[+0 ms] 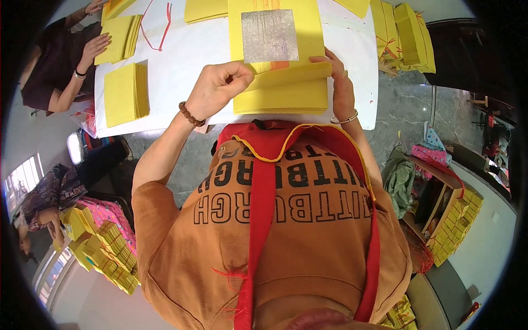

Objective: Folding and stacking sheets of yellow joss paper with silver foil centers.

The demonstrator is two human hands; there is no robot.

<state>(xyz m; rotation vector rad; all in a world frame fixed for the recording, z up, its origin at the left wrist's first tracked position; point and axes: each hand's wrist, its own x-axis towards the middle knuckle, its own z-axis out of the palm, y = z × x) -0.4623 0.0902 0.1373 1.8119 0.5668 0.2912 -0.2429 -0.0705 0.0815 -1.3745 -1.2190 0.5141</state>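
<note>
On our table [179, 60]: paper [311, 36], part-folded. Left hand [219, 87]: curled, fold's [291, 77] left end. Right hand [342, 88]: apart, right end. Grips: we cannot tell. Risk: uneven pressure could skew the fold.

Yellow paper [311, 33] on the white table [363, 71], silvery square [269, 36] face up, near end in a slanted fold [291, 76].
</note>
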